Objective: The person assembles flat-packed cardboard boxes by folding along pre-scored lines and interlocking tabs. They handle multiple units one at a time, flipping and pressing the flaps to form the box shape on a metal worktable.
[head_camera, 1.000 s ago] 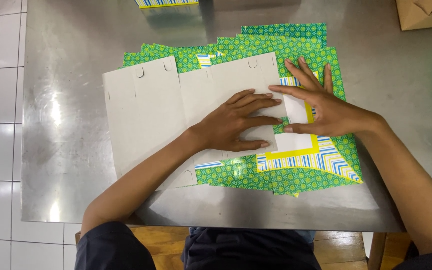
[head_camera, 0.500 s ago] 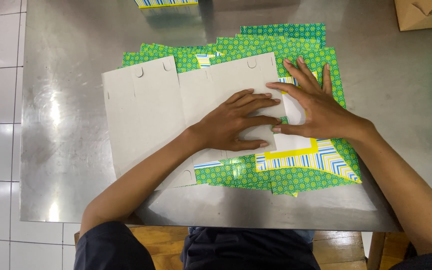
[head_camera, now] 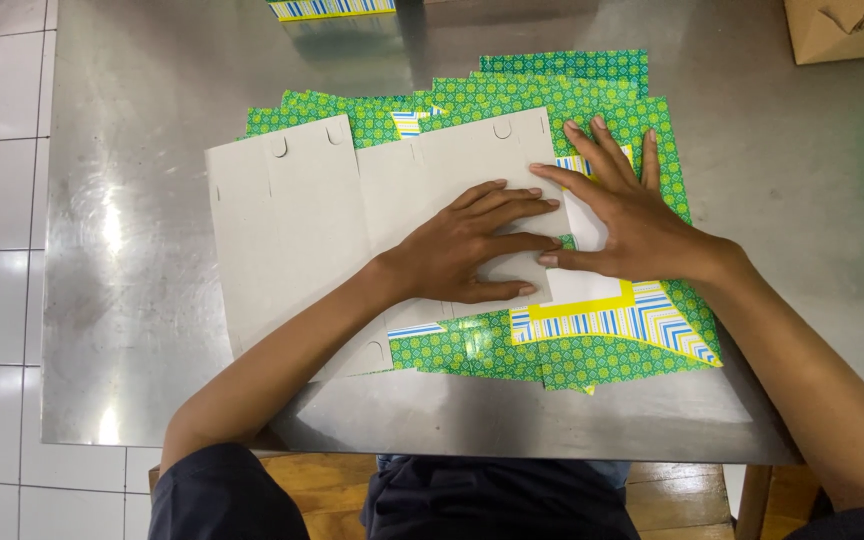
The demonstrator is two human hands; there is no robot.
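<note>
Left hand: your left hand (head_camera: 472,250) lies flat and open, palm down, on the right end of the grey card blank (head_camera: 352,230); it grips nothing; the weight looks meant to pin the card so it cannot slide.
Right hand: your right hand (head_camera: 622,215) is also open and spread, at 3 o'clock of the left hand, fingertips touching; it presses the folded flap where grey card meets the white and yellow panel (head_camera: 592,290); the spread fingers seem to flatten a crease.
Card blank: it lies printed side down, grey back up, at the centre of the steel surface (head_camera: 132,200), with its punched notches along the 12 o'clock edge.
Stack beneath: green patterned sheets (head_camera: 552,90) fan out under it toward 12 and 5 o'clock; the striped blue corner (head_camera: 642,325) shows at 5 o'clock.
Edges: a brown carton (head_camera: 842,30) sits at 1 o'clock, well apart; a striped box (head_camera: 332,8) at 12 o'clock.
</note>
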